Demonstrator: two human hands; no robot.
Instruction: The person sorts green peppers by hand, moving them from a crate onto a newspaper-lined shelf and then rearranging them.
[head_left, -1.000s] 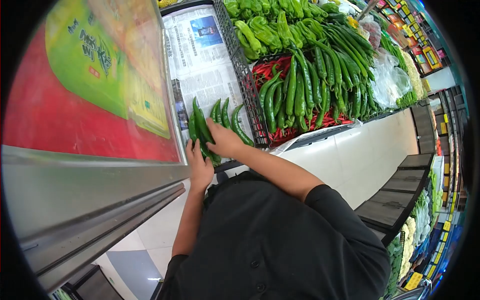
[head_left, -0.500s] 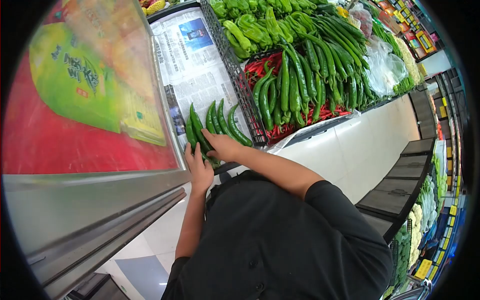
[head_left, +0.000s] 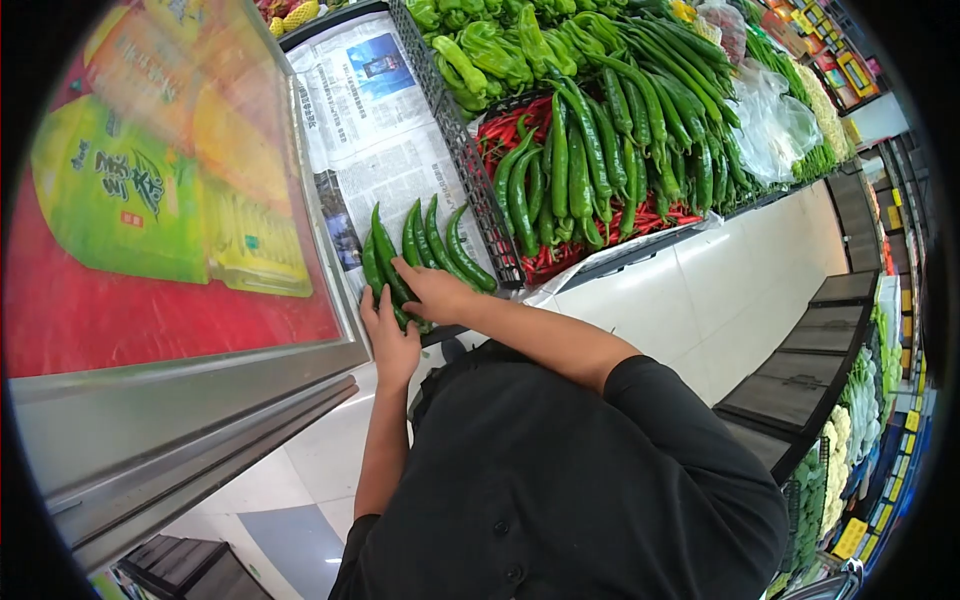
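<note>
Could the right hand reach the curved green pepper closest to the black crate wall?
Probably yes: the right hand is close beside that pepper, and nothing seems to lie over it.

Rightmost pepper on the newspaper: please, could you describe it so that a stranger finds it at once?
Find the newspaper in the black crate. Green peppers lie at its near end. It is the curved one nearest the mesh wall, with no pepper between.

bright, even light fell on the newspaper (head_left: 380, 140), while the pale floor (head_left: 735, 275) and clear plastic bag (head_left: 775, 125) threw back white glare. a milky sheen washed over the poster panel (head_left: 150, 215). fisheye distortion bowed the edges into black corners; the far shelves (head_left: 850, 72) looked soft.
</note>
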